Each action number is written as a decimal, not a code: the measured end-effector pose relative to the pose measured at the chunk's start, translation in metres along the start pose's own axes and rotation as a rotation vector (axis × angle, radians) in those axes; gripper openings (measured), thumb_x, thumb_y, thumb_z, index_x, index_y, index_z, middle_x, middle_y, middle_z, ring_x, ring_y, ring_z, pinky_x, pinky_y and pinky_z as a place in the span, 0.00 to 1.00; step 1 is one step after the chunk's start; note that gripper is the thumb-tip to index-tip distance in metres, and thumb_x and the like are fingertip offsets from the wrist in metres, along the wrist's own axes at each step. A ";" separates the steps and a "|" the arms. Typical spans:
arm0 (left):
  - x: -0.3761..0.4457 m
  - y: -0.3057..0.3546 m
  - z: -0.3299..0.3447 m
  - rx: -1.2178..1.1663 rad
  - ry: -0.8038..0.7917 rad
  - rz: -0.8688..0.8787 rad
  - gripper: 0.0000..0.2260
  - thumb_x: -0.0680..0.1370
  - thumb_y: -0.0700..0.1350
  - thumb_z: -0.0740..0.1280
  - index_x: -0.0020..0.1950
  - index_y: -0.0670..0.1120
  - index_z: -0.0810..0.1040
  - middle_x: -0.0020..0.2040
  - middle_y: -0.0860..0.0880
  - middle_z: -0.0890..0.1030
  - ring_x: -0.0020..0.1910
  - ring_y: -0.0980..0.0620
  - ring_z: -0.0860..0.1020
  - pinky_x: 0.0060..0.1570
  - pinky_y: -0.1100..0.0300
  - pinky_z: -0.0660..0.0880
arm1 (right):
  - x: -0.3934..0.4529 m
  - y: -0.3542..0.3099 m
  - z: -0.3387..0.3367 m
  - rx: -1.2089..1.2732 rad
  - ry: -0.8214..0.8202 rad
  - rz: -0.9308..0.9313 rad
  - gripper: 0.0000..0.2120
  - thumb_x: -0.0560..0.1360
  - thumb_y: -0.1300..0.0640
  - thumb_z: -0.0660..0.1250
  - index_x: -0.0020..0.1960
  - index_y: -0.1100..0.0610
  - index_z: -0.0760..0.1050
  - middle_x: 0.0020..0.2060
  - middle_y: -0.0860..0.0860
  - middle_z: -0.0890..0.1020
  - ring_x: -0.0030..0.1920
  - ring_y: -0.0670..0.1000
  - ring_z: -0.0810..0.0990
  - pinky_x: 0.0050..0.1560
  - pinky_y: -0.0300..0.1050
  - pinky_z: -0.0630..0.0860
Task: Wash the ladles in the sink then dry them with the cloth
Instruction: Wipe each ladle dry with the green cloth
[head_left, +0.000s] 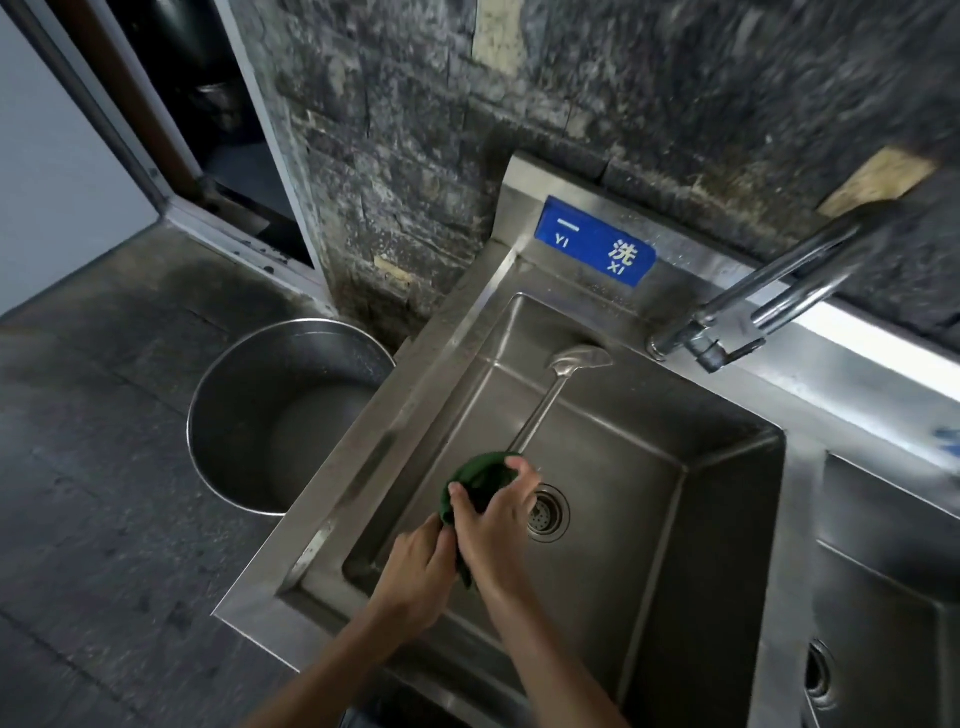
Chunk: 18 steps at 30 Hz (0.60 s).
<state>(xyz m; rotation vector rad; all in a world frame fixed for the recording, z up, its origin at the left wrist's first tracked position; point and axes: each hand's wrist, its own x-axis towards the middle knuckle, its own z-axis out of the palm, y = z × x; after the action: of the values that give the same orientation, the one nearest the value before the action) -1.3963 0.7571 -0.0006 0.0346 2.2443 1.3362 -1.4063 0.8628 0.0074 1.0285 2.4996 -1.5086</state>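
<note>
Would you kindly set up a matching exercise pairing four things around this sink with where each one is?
Things:
1. cloth
2. ladle
3. bucket
4. blue sign

Places:
A. on the floor to the left of the sink
B. on the steel panel behind the basin
C. gripped by the right hand, with the left hand alongside
D. lying in the basin, one end near the back wall

Pairs: 1-C, 2-D, 3-A, 4-B

Commercial kitchen washroom: labelled steel sink, big stockpot, grimy tiled wall.

The green cloth and both hands hide the ladle's bowl end.
</note>
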 end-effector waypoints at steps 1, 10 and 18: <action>-0.003 0.003 -0.001 -0.018 -0.011 0.003 0.15 0.82 0.46 0.56 0.39 0.50 0.76 0.30 0.52 0.80 0.27 0.57 0.76 0.28 0.60 0.70 | -0.001 -0.003 -0.004 -0.015 0.004 -0.019 0.36 0.74 0.52 0.76 0.72 0.49 0.56 0.64 0.49 0.64 0.61 0.45 0.68 0.59 0.41 0.73; -0.028 0.026 -0.036 0.064 0.059 0.224 0.08 0.76 0.52 0.58 0.41 0.51 0.74 0.32 0.52 0.79 0.32 0.56 0.76 0.34 0.53 0.71 | -0.021 -0.051 -0.016 0.104 0.060 -0.043 0.40 0.72 0.60 0.73 0.78 0.45 0.58 0.72 0.53 0.61 0.59 0.48 0.73 0.61 0.39 0.72; -0.035 0.081 -0.065 -0.226 0.067 0.401 0.33 0.68 0.53 0.64 0.74 0.52 0.66 0.62 0.68 0.77 0.61 0.70 0.75 0.56 0.75 0.69 | -0.034 -0.121 -0.040 0.201 0.127 -0.525 0.34 0.75 0.66 0.69 0.77 0.52 0.64 0.72 0.54 0.63 0.70 0.48 0.69 0.71 0.40 0.71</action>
<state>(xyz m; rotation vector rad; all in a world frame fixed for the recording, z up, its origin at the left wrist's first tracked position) -1.4143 0.7356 0.1056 0.3823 2.2011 1.8173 -1.4355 0.8409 0.1338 0.5101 2.9127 -1.9064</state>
